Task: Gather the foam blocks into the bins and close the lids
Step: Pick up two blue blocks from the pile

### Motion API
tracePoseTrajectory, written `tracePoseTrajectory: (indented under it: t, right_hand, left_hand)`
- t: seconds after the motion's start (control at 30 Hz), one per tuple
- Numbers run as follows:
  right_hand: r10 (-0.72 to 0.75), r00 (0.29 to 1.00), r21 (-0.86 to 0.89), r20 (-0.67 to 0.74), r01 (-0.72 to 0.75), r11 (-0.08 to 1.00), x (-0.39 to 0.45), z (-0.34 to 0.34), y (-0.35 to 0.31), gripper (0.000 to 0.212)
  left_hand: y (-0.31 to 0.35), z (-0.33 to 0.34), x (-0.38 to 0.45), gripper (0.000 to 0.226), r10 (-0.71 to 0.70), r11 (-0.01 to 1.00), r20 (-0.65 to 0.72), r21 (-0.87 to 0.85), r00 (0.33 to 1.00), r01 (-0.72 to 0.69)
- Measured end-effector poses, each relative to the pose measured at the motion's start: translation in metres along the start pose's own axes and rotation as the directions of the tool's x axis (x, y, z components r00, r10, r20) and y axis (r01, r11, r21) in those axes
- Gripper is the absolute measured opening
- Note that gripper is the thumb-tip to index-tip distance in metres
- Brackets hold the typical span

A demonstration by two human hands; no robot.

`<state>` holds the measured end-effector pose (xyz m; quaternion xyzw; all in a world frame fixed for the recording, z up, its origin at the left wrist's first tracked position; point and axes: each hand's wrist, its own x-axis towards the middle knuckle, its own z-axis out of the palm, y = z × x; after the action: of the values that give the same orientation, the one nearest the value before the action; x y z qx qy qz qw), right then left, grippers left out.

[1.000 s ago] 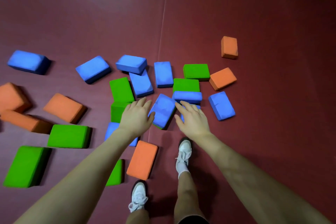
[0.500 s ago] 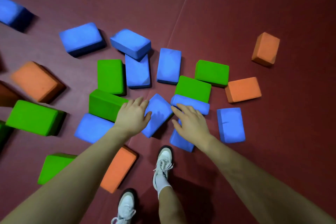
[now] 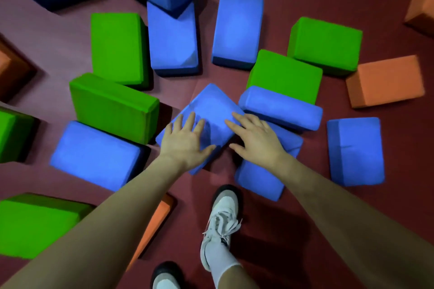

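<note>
Foam blocks in blue, green and orange lie scattered on the dark red floor mat. A tilted blue block (image 3: 211, 110) sits in the middle, just in front of me. My left hand (image 3: 185, 141) lies on its left half with fingers spread and straight. My right hand (image 3: 256, 138) reaches over its right edge, fingers straight, above another blue block (image 3: 260, 178). A further blue block (image 3: 281, 108) rests just beyond my right hand, against a green block (image 3: 286, 75). No bin is in view.
My two feet in white shoes (image 3: 223, 223) stand just below the hands. Green blocks (image 3: 112, 105) and a blue block (image 3: 94, 155) crowd the left; orange blocks (image 3: 385, 80) lie at the right. An orange block (image 3: 152, 223) lies under my left forearm.
The view has dropped much closer to the blocks. Both hands have come down onto the tilted blue block in the middle, fingers now touching it.
</note>
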<state>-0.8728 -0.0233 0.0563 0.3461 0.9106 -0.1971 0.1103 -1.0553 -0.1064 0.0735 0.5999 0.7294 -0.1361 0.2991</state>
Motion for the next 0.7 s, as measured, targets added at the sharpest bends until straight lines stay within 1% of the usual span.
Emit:
tracePoseTrajectory:
  t: [0.03, 0.07, 0.17, 0.23, 0.3, 0.47, 0.53, 0.6, 0.63, 0.7]
  right_hand:
    - [-0.017, 1.0, -0.017, -0.004, 0.017, 1.0, 0.002, 0.011, 0.004, 0.067]
    - [-0.022, 1.0, -0.023, -0.011, 0.021, 1.0, 0.003, 0.02, 0.006, 0.067]
    - [0.005, 1.0, -0.018, 0.01, -0.005, 1.0, 0.005, 0.041, 0.014, 0.067]
    - [0.013, 1.0, -0.003, -0.001, -0.013, 1.0, 0.008, 0.049, 0.018, 0.068]
    - [-0.003, 0.999, -0.027, -0.037, 0.002, 1.0, 0.01, 0.054, 0.018, 0.071]
    - [0.039, 0.993, -0.069, -0.116, -0.047, 0.996, 0.024, 0.058, 0.017, 0.074]
    - [0.027, 0.994, -0.078, -0.102, -0.035, 0.996, 0.033, 0.056, 0.015, 0.077]
    - [0.024, 0.994, -0.107, -0.102, -0.035, 0.994, 0.044, 0.054, 0.01, 0.079]
    - [0.028, 0.992, -0.111, -0.122, -0.042, 0.993, 0.05, 0.053, 0.008, 0.078]
    - [0.01, 0.985, -0.108, -0.172, -0.029, 0.994, 0.059, 0.053, 0.004, 0.068]
  left_hand:
    - [0.0, 0.01, 0.005, 0.086, -0.015, 1.0, 0.042, 0.027, 0.999, 0.014]
    - [0.0, 0.019, 0.01, 0.092, -0.024, 0.999, 0.055, 0.042, 0.998, 0.022]
    - [-0.004, 0.043, 0.022, 0.108, -0.079, 0.997, 0.058, 0.02, 0.995, 0.078]
    - [-0.007, 0.053, 0.025, 0.116, -0.097, 0.995, 0.04, 0.019, 0.994, 0.096]
    - [-0.01, 0.058, 0.026, 0.118, -0.094, 0.995, -0.002, 0.02, 0.996, 0.094]
    - [-0.036, 0.054, 0.03, 0.104, -0.057, 0.997, -0.094, -0.048, 0.994, 0.052]
    - [-0.044, 0.05, 0.034, 0.105, -0.042, 0.998, -0.075, -0.047, 0.996, 0.039]
    - [-0.049, 0.047, 0.04, 0.111, -0.049, 0.998, -0.038, -0.04, 0.998, 0.048]
    - [-0.05, 0.045, 0.043, 0.115, -0.06, 0.997, -0.019, -0.051, 0.998, 0.059]
    - [-0.054, 0.041, 0.048, 0.12, -0.073, 0.992, -0.001, -0.099, 0.997, 0.072]
